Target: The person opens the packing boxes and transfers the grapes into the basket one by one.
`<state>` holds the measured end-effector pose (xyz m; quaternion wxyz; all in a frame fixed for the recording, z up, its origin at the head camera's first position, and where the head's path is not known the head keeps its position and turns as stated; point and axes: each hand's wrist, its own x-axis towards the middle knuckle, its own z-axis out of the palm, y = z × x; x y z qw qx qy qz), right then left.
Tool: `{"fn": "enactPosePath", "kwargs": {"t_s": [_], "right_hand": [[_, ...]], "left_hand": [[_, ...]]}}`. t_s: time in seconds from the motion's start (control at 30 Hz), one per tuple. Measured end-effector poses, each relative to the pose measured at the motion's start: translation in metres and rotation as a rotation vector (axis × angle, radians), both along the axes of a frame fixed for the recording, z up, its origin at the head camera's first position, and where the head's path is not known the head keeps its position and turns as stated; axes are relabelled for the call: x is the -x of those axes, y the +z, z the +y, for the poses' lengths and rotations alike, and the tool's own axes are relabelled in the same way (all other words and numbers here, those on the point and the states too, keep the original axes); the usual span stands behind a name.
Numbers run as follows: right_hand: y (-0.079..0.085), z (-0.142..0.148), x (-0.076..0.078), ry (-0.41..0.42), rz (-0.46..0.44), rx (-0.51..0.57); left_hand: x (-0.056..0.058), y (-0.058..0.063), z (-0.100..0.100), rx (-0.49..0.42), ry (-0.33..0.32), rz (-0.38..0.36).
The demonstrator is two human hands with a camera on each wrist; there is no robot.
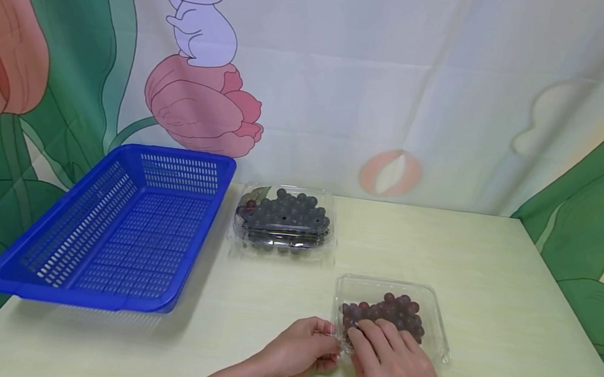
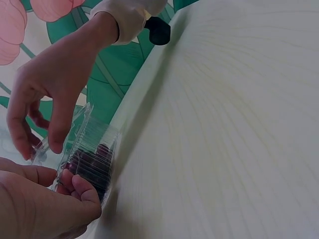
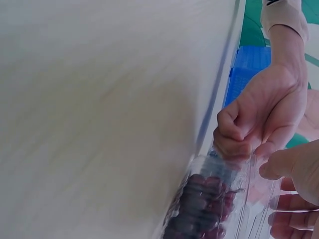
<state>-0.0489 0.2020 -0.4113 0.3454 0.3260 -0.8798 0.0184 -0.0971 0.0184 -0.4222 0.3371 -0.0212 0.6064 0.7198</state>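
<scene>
A clear plastic clamshell box (image 1: 438, 317) of dark red and purple grapes (image 1: 401, 306) lies near the table's front edge. At its near left corner my left hand (image 1: 302, 351) pinches the plastic rim between thumb and curled fingers; the left wrist view shows this pinch on the box (image 2: 97, 137) from the side. My right hand (image 1: 400, 365) is over the near side of the box, its fingers loosely bent and their tips at the plastic. In the right wrist view the right fingers (image 3: 294, 204) lie beside the clear rim. Whether the lid is fastened I cannot tell.
A blue plastic basket (image 1: 189, 262) with slotted walls stands at the left. Behind, in the middle, sits a second clear box (image 1: 285, 228) full of dark grapes. A printed cloth (image 1: 341, 97) hangs along the table's back edge.
</scene>
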Motion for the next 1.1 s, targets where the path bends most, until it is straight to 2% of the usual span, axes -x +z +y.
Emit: {"fn": "enactPosePath", "kwargs": {"t_s": [0.27, 0.87, 1.1], "right_hand": [[0.002, 0.012, -0.006, -0.043, -0.056, -0.003], [0.002, 0.036, -0.014, -0.130, -0.083, 0.022], [0.003, 0.045, -0.018, -0.178, -0.146, -0.028]], "left_hand": [[-0.001, -0.001, 0.002, -0.010, 0.016, 0.002], [-0.001, -0.001, 0.000, -0.025, 0.013, 0.017], [0.000, 0.000, -0.005, -0.037, -0.002, 0.021]]}}
